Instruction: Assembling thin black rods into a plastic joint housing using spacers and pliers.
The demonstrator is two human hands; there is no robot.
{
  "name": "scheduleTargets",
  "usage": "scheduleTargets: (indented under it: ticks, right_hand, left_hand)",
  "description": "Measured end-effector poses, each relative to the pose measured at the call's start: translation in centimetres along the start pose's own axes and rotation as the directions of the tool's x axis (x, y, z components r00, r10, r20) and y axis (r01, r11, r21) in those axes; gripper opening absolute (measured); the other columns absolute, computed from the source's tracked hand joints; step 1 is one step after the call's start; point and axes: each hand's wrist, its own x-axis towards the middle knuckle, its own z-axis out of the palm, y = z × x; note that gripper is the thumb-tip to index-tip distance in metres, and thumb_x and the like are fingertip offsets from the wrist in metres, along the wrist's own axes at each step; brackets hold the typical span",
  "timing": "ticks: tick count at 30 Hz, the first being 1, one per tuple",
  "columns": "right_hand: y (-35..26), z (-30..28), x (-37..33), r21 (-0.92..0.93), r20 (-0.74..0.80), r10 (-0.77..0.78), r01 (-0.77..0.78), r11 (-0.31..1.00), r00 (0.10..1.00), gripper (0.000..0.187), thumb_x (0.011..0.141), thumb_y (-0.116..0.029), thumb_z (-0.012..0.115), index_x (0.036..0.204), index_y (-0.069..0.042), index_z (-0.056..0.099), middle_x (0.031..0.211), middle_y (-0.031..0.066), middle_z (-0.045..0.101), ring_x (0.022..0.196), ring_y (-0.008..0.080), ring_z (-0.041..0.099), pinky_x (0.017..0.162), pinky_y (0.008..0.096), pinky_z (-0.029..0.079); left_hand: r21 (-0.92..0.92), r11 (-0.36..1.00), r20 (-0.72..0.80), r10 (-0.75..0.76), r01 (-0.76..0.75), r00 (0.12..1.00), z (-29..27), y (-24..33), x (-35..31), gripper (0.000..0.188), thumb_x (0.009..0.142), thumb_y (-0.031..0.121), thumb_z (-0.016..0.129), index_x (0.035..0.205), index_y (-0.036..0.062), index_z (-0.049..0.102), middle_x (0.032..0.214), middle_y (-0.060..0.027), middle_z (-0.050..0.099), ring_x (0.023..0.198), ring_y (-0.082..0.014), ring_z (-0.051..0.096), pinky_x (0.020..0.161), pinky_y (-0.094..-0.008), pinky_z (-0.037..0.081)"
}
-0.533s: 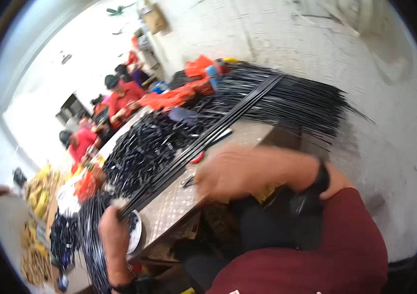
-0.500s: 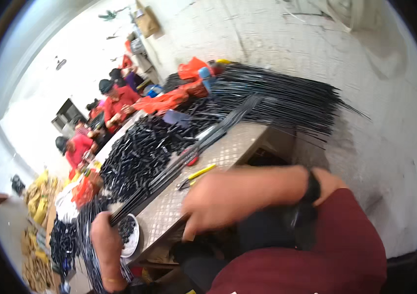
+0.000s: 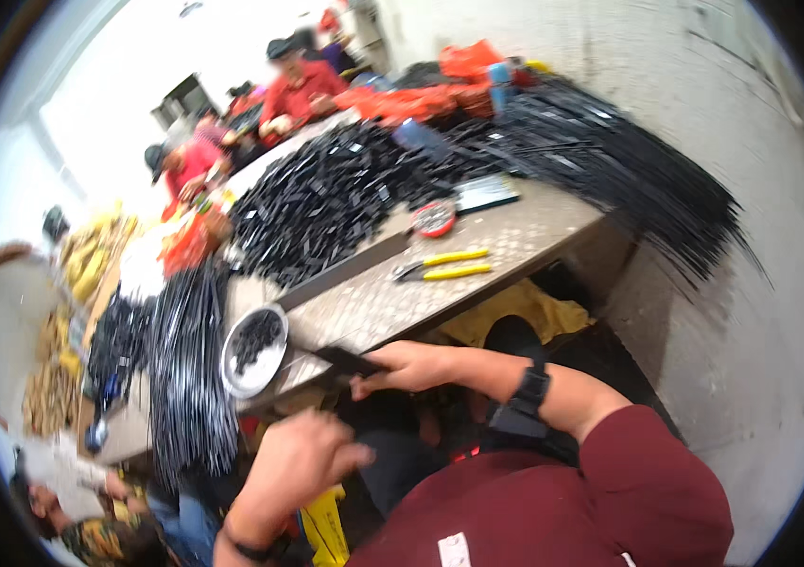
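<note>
My right hand (image 3: 400,367) is closed on a flat black piece (image 3: 349,362) just off the table's front edge. A thin rod shows beside the piece's far end; whether they join I cannot tell. My left hand (image 3: 300,463) is raised lower and to the left, apart from that piece, its fingers smeared by motion. Near both hands, a white bowl (image 3: 243,380) with small black parts sits at the table's edge. Yellow-handled pliers (image 3: 447,266) lie on the patterned tabletop (image 3: 364,300), beyond my right hand. A grey metal channel (image 3: 345,271) lies left of them.
A heap of short black pieces (image 3: 321,203) covers the table's middle. Long black strips (image 3: 619,161) overhang its right end; another bundle (image 3: 189,369) hangs left of the bowl. A red round tin (image 3: 434,219) stands behind the pliers. Co-workers (image 3: 293,90) sit along the far side.
The view has shifted. Long strips that lay along the grey channel are gone from there. My left hand has left the channel's end and come nearer me; the black piece now shows in my right.
</note>
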Motion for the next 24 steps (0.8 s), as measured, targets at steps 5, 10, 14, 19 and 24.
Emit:
scheduleTargets:
  ticks: [5, 10, 14, 19, 24]
  right_hand:
    - [2.4, 2.1, -2.5, 0.172, 0.145, 0.293, -0.315, 0.933, 0.945, 0.024, 0.095, -0.023, 0.052, 0.106, -0.003, 0.061, 0.098, 0.0058, 0.065, 0.099, 0.0148, 0.057, 0.092, 0.0312, 0.042]
    - [0.3, -1.5, -3.1, -0.384, 0.315, 0.705, -0.594, 0.707, 0.635, 0.045, 0.086, -0.032, 0.064, 0.116, -0.001, 0.051, 0.1, 0.0108, 0.06, 0.093, 0.0169, 0.059, 0.082, 0.0351, 0.047]
    - [-5.6, -7.1, -5.6, -0.324, -0.119, -0.011, -0.029, 0.946, 0.993, 0.066, 0.074, -0.03, 0.075, 0.13, -0.005, 0.049, 0.103, 0.0101, 0.058, 0.092, 0.0183, 0.057, 0.079, 0.0322, 0.046]
    - [-11.8, -5.4, -1.1, -0.529, -0.006, 0.056, -0.051, 0.847, 0.998, 0.025, 0.082, -0.025, 0.066, 0.098, -0.004, 0.065, 0.074, 0.0105, 0.063, 0.068, 0.0227, 0.063, 0.06, 0.0317, 0.047]
    - [-13.2, -4.5, -1.1, -0.368, 0.408, -0.03, 0.195, 0.909, 0.913, 0.013, 0.084, -0.019, 0.063, 0.087, -0.006, 0.065, 0.074, 0.0093, 0.062, 0.068, 0.0258, 0.06, 0.061, 0.0324, 0.046]
  left_hand:
    - [-0.982, 0.178, 0.015, -0.273, 0.065, 0.962, 9.3, -2.9, 4.5, 0.049, 0.083, 0.009, 0.054, 0.131, 0.0024, 0.047, 0.115, -0.0114, 0.059, 0.106, -0.0173, 0.054, 0.09, -0.0304, 0.043]
    - [-0.943, -0.061, -0.294, -0.302, -0.326, 0.907, 12.6, -0.7, 8.4, 0.021, 0.099, 0.017, 0.044, 0.104, 0.0011, 0.056, 0.084, -0.0023, 0.057, 0.078, -0.0088, 0.053, 0.073, -0.024, 0.046]
    - [-0.973, -0.108, -0.172, -0.257, -0.206, 0.951, 13.6, 0.2, 9.7, 0.019, 0.099, 0.02, 0.044, 0.097, 0.0034, 0.053, 0.077, -0.0019, 0.054, 0.071, -0.01, 0.052, 0.067, -0.0255, 0.045]
    - [-0.969, 0.077, -0.244, -0.102, -0.237, 0.965, 13.7, 0.8, 9.9, 0.038, 0.097, 0.039, 0.045, 0.101, 0.0019, 0.051, 0.081, -0.0037, 0.055, 0.074, -0.0123, 0.052, 0.07, -0.0281, 0.045]
    - [-0.95, -0.079, -0.257, -0.343, -0.301, 0.903, 14.8, -0.3, 9.9, 0.051, 0.093, 0.054, 0.043, 0.091, 0.0036, 0.051, 0.074, -0.0024, 0.05, 0.066, -0.0105, 0.05, 0.062, -0.0253, 0.044]
